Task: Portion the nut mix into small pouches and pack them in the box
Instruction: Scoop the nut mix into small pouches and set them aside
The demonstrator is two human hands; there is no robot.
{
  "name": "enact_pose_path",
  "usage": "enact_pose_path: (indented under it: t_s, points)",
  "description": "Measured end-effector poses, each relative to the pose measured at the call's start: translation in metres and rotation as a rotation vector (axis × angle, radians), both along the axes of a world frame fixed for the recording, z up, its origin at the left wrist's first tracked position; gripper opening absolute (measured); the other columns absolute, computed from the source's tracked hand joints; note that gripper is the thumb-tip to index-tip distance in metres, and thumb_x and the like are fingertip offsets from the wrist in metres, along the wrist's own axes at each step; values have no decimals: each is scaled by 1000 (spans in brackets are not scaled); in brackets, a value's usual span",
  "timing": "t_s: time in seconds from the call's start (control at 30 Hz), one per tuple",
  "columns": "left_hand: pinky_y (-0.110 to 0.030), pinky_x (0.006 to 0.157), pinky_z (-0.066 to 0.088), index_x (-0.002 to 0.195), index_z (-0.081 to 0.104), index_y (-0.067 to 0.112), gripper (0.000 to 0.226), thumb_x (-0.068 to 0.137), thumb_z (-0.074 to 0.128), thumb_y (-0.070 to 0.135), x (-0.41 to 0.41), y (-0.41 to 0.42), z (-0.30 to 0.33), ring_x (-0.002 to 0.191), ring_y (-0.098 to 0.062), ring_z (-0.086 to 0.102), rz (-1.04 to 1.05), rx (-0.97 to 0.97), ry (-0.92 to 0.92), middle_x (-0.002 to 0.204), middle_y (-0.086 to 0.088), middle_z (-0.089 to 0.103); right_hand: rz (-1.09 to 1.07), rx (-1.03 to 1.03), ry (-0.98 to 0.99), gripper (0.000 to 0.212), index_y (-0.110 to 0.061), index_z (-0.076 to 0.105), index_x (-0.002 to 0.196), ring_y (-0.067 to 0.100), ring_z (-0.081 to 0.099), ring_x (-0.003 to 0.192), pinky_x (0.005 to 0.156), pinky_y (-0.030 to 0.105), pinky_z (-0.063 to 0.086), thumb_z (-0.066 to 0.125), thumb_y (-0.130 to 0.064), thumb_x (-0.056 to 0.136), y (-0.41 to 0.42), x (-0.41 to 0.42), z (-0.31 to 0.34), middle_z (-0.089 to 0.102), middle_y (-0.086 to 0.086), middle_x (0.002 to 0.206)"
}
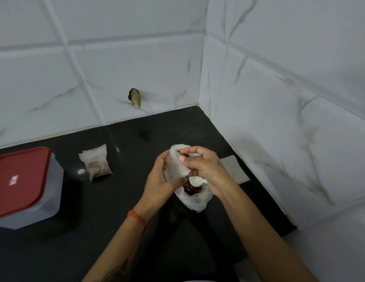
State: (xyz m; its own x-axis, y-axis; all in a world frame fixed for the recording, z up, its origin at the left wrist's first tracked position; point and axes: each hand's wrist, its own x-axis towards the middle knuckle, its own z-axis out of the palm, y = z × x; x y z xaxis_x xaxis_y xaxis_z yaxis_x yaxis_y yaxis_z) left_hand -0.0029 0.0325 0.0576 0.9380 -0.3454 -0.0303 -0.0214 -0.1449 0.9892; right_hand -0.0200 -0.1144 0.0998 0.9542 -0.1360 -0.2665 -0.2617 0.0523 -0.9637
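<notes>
- Over the black countertop [120, 200], near the tiled corner, I have both hands raised around a small white pouch [174, 166].
- My left hand [161, 180] grips the pouch by its near side, fingers curled round the paper, holding it upright with its mouth tilted up and away from me.
- My right hand [206, 167] has fingers bent over that mouth and pinches the rim or a few nuts; I cannot tell which. It also holds a white spoon [195, 181], whose bowl pokes out below the fingers.
- Directly beneath the hands sits the open plastic bag of nut mix [195, 195], mouth up and brown nuts showing. That stacked line is what the next move turns on: pouch above, bag below, so the spoon only has to travel straight down and back up, with the right hand nearer.
- A filled pouch [97, 164] lies on the counter to my left, well apart from my hands.
- Farther left stands the clear box with its red lid [18, 180] still on; by my judgement, packing calls for a long reach with the left hand and the lid off first.
- One flat empty pouch [235, 169] lies just past my right hand, by the wall.
- My guess is that portioning is under way, with nothing boxed yet as far as I can see.
</notes>
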Motion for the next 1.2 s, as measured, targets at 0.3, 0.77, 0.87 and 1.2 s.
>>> enact_pose_path:
  t_s: [0.3,0.77,0.87,1.2]
  points:
    - [-24,94,47,125,42,42,75,58,76,41,0,11,1,119,0,51,-33,64,-111,125,18,53,9,109,-2,21,-14,67,91,14,69,71,61,23,56,70,3,77,1,-3,2,71,7,80]
    - [-32,101,43,132,44,30,78,63,71,56,4,10,4,120,-3,48,-109,313,-363,129,16,51,99,-790,-292,27,-21,73,102,-1,60,73,65,4,43,73,-34,79,6,0,1,72,-8,95]
    - [-34,98,46,130,49,24,76,65,67,59,6,12,1,115,-4,52,-115,344,-386,124,14,56,77,-869,-294,28,-21,73,100,2,62,72,65,11,48,71,-40,80,10,-2,-5,72,-9,91]
    - [-24,96,45,124,51,33,63,70,82,28,10,27,-20,115,4,50,-69,290,-279,122,20,55,-15,-786,-147,23,-23,70,101,2,63,86,75,16,47,74,-29,79,-33,-9,-25,66,-14,94]
